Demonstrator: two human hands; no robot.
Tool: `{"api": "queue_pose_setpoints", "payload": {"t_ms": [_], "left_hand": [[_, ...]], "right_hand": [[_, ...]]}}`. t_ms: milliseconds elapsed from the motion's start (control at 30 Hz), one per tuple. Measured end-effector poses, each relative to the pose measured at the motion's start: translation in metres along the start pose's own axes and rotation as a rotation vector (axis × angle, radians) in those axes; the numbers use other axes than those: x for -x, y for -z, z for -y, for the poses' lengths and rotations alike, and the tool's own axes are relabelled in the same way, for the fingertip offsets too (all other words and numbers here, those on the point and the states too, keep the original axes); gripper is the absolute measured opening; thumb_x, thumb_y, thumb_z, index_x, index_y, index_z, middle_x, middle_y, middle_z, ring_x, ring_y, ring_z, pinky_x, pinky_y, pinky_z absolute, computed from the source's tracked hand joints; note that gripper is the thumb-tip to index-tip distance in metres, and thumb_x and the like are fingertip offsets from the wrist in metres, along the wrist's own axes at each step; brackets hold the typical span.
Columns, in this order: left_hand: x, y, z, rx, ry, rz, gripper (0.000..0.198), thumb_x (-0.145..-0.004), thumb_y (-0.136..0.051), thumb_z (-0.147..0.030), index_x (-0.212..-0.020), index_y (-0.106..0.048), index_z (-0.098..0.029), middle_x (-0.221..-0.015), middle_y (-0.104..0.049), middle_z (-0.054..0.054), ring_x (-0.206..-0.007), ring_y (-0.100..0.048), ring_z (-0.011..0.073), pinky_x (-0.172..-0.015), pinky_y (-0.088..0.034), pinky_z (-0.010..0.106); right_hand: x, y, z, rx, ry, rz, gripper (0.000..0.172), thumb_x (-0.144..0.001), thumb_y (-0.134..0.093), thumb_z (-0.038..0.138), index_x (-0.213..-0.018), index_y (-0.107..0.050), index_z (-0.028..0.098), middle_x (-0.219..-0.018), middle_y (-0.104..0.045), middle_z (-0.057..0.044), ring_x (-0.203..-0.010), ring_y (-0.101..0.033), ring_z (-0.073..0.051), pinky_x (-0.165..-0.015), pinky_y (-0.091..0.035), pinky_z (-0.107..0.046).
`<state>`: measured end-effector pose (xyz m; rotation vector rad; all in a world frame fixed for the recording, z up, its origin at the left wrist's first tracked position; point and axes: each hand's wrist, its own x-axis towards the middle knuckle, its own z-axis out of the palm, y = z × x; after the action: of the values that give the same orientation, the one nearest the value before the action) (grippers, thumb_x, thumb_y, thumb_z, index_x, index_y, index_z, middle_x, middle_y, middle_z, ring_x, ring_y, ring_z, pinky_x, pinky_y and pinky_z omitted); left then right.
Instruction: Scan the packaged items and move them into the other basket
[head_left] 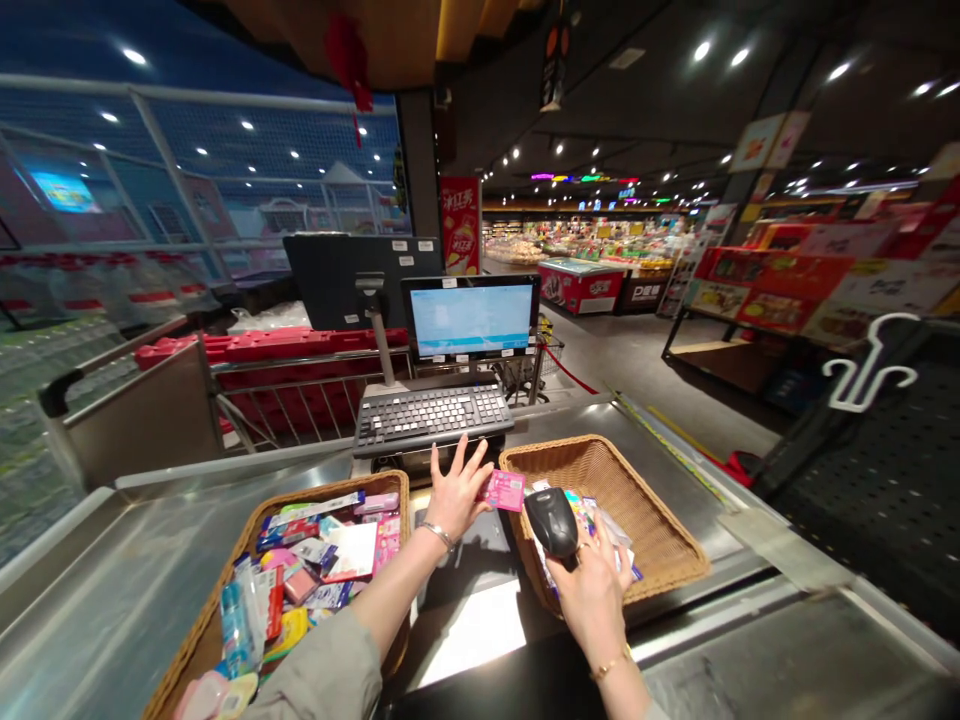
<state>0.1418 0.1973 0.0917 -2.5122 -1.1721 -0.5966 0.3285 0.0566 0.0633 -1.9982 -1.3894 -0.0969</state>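
My left hand (456,490) holds a small pink packet (505,491) at its edge, just below the keyboard (433,415). Some of its fingers are stretched toward the keys. In my right hand (596,585) is a black barcode scanner (552,521), its head over the near left part of the right wicker basket (652,500). Several small packaged items lie in that basket, partly hidden by the scanner and hand. Beside my left forearm, the left wicker basket (405,510) is filled with mixed packaged goods, among them a blue bottle (237,625) and a red box (271,602).
A lit monitor (474,318) stands behind the keyboard, with the back of a second screen (341,280) to its left. Both baskets stand on a metal counter (90,600). White hooks (870,370) hang on a black panel at right.
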Motion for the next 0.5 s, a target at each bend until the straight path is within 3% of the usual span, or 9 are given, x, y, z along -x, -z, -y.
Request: {"api": "queue_pose_setpoints", "payload": {"t_ms": [100, 500], "left_hand": [[-0.005, -0.003, -0.004, 0.013, -0.023, 0.002, 0.065, -0.071, -0.075, -0.047, -0.131, -0.053, -0.033, -0.154, -0.035, 0.007, -0.148, -0.014, 0.0338, -0.111, 0.005, 0.074], [-0.027, -0.024, -0.017, 0.051, -0.131, -0.007, 0.052, -0.078, -0.069, -0.034, -0.128, -0.055, -0.036, -0.155, -0.033, 0.003, -0.148, -0.012, 0.0321, -0.111, 0.000, 0.075]], "right_hand": [[0.000, 0.001, -0.005, 0.017, -0.029, -0.013, 0.047, -0.082, -0.054, 0.047, -0.122, -0.063, 0.022, -0.139, -0.053, -0.013, -0.137, -0.035, -0.031, -0.109, -0.019, -0.053], [-0.001, 0.002, -0.028, 0.034, -0.070, -0.064, 0.046, -0.083, -0.051, 0.044, -0.123, -0.061, 0.022, -0.131, -0.061, -0.009, -0.138, -0.035, -0.028, -0.110, -0.015, -0.054]]}}
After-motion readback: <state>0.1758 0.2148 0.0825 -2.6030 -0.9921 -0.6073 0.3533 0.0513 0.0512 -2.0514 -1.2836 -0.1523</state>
